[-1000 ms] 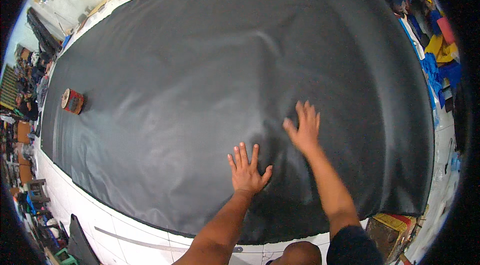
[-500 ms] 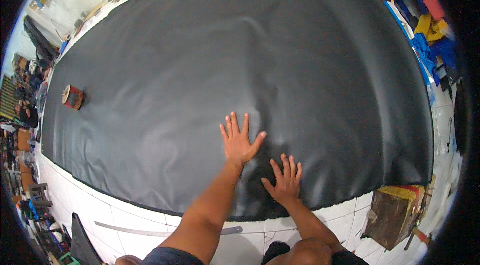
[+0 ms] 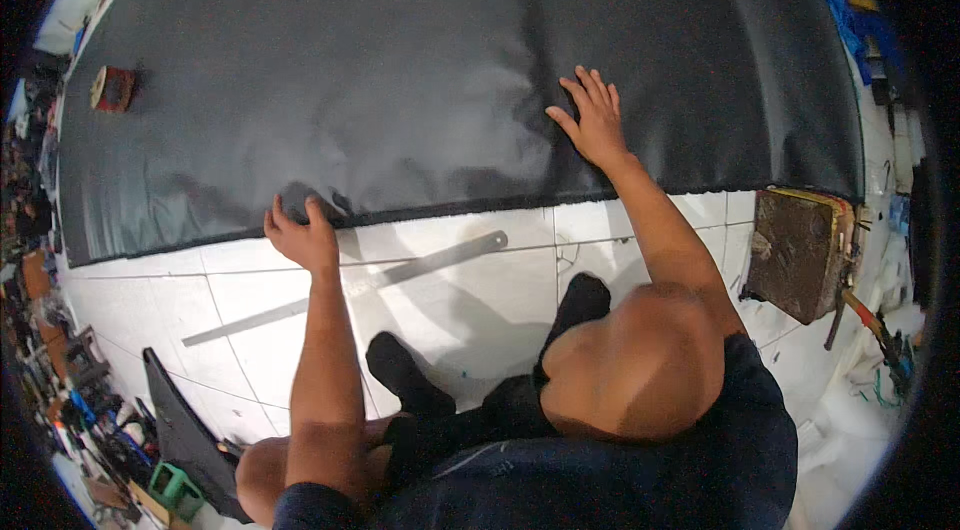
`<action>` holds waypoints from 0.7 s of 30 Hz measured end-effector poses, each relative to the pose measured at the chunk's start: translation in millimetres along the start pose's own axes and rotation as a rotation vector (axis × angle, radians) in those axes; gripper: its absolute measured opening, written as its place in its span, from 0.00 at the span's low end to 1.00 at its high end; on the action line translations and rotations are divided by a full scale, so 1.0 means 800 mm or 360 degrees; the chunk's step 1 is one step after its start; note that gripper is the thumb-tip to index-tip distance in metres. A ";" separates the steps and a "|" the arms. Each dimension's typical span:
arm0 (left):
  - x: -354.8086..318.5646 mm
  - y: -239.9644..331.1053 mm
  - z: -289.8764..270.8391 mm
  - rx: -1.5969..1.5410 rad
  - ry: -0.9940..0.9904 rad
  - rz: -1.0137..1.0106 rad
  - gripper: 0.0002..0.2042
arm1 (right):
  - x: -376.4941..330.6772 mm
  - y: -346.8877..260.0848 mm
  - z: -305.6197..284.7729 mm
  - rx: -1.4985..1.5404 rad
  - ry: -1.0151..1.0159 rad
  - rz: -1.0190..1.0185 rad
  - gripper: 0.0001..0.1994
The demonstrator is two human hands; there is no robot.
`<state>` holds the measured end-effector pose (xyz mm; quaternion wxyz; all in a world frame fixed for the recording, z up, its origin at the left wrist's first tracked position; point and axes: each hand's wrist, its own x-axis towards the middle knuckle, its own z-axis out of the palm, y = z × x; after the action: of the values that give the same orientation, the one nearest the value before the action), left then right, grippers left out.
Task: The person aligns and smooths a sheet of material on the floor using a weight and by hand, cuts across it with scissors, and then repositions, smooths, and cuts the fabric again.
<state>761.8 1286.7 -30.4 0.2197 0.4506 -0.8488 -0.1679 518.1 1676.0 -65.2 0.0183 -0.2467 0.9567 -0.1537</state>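
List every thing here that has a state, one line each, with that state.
Black sheet: spread flat on the floor, lightly wrinkled near its front edge.
Left hand: fingers curled at the sheet's front edge.
Right hand: open, palm pressed flat on the sheet.
Metal ruler: lying flat on the white tiles, untouched.
Small reddish block: resting on the sheet's far left.
Brown pad: lying on the floor beside the sheet.

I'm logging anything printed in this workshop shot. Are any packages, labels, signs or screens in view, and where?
No package, label, sign or screen can be made out.
Nearest candidate: a small red-brown round object, far left on the black sheet; too small to tell what it is.
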 end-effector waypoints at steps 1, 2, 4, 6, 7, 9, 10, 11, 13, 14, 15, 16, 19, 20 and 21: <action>-0.003 -0.016 -0.011 0.0030 -0.0146 0.0199 0.33 | 0.010 -0.003 -0.008 -0.0023 -0.0012 0.0018 0.30; -0.009 -0.026 -0.011 0.0001 -0.0137 0.0180 0.33 | 0.013 -0.008 -0.014 -0.0052 -0.0003 -0.0001 0.30; -0.018 -0.045 -0.013 0.0503 -0.0594 0.0526 0.36 | 0.011 -0.028 -0.018 -0.0058 -0.0083 0.0096 0.30; -0.016 -0.055 -0.007 0.0446 -0.0663 0.0447 0.37 | 0.003 -0.047 -0.024 -0.0151 0.0024 0.0071 0.31; -0.021 -0.054 0.001 0.0463 -0.0635 0.0462 0.37 | -0.004 -0.054 -0.025 -0.0240 0.0118 0.0056 0.31; -0.020 -0.056 0.003 0.0518 -0.0567 0.0477 0.37 | -0.030 -0.093 -0.018 -0.0108 0.0097 0.0000 0.31; -0.022 -0.057 0.002 0.0518 -0.0558 0.0467 0.37 | -0.049 -0.115 -0.016 0.0021 0.0066 -0.0046 0.32; -0.024 -0.051 0.003 0.0515 -0.0580 0.0458 0.37 | -0.067 -0.128 -0.012 -0.0006 -0.0099 -0.0033 0.34; -0.028 -0.044 0.002 0.0523 -0.0628 0.0466 0.37 | -0.085 -0.135 0.003 -0.0070 -0.0196 0.0001 0.35; -0.030 -0.040 0.002 0.0521 -0.0621 0.0462 0.37 | -0.088 -0.134 0.007 -0.0131 -0.0302 0.0046 0.36; -0.032 -0.035 0.003 0.0494 -0.0639 0.0466 0.37 | -0.085 -0.122 0.003 -0.0176 -0.0409 0.0045 0.37; -0.033 -0.033 0.002 0.0476 -0.0661 0.0472 0.37 | -0.085 -0.119 0.005 -0.0170 -0.0410 0.0039 0.37; -0.034 -0.031 -0.001 0.0463 -0.0700 0.0422 0.37 | -0.082 -0.117 0.009 -0.0154 -0.0354 0.0020 0.36; -0.027 -0.042 -0.006 0.0459 -0.0679 0.0411 0.36 | -0.078 -0.124 0.010 -0.0129 -0.0345 -0.0025 0.36; -0.024 -0.057 -0.005 0.0419 -0.0610 0.0447 0.36 | -0.075 -0.130 0.008 -0.0127 -0.0373 -0.0044 0.36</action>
<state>804.7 1278.1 -53.1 0.0157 0.3132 -0.9436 -0.1062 620.2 1616.4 -42.1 0.1182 -0.2766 0.9498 -0.0859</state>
